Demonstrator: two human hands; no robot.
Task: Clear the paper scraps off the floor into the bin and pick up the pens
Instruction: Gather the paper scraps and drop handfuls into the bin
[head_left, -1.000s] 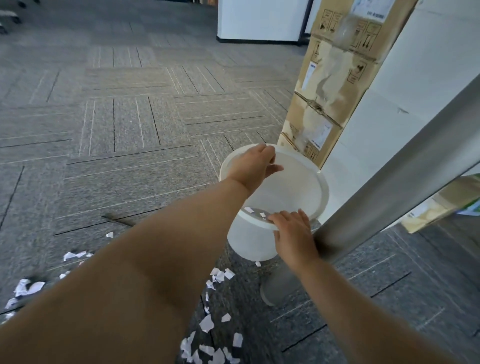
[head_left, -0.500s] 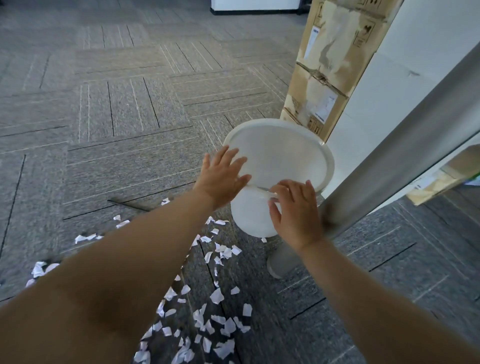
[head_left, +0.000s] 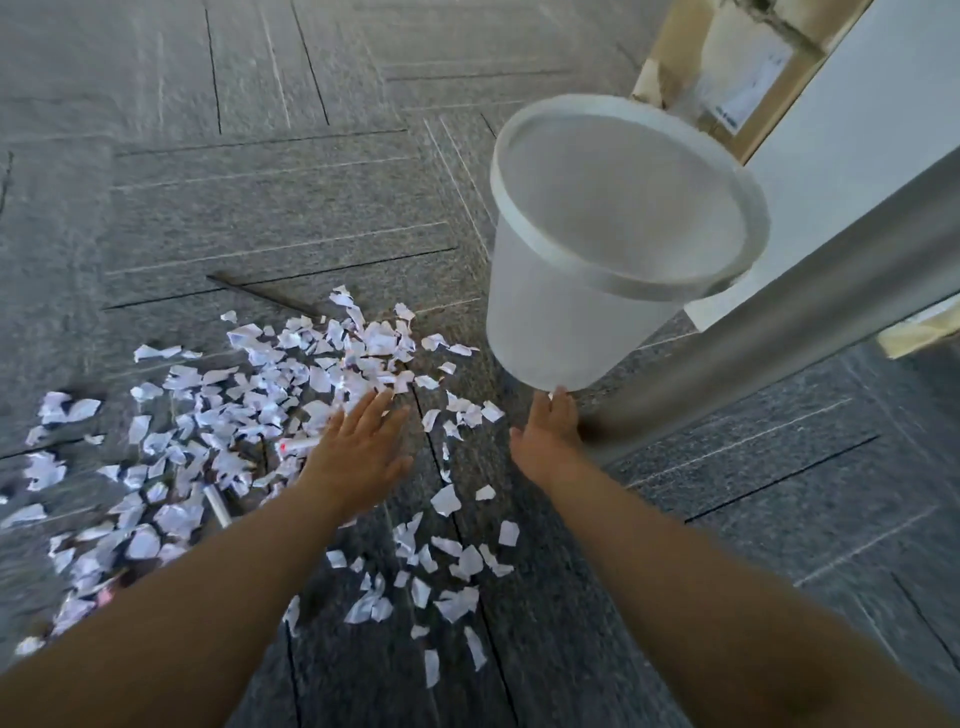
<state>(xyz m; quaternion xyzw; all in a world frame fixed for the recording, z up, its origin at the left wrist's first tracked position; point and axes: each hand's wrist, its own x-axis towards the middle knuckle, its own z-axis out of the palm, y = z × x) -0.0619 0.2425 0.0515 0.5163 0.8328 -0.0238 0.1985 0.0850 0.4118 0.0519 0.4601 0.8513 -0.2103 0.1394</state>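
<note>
A: What lies nearest?

B: Two bare forearms reach forward over the grey carpet-tile floor (head_left: 291, 208). The left hand (head_left: 358, 447) is spread flat, palm down, fingers apart, holding nothing, at the near edge of the torn white paper scraps (head_left: 270, 395). The right hand (head_left: 545, 436) is loosely open, its fingertips (head_left: 558, 395) touching the bottom edge of the translucent white round plastic bin (head_left: 587, 291).

A: And the pens?

B: A white pen with a red mark (head_left: 298, 445) lies among the scraps just left of the left hand, long axis running left to right. A second, pale pen (head_left: 217, 505) lies nearer, axis running near to far. Beyond the scraps a thin dark stick-like object (head_left: 265, 294) lies slanted.

A: What differs from half a second ago?

B: Both hands were up at the bin's rim; now they are low by the floor, and far more scraps are in view.

A: Anything crowding the bin?

B: A brushed-metal pole (head_left: 810, 312) slants just right of it; a brown cardboard box (head_left: 727, 67) and a white wall panel (head_left: 857, 104) stand behind.
</note>
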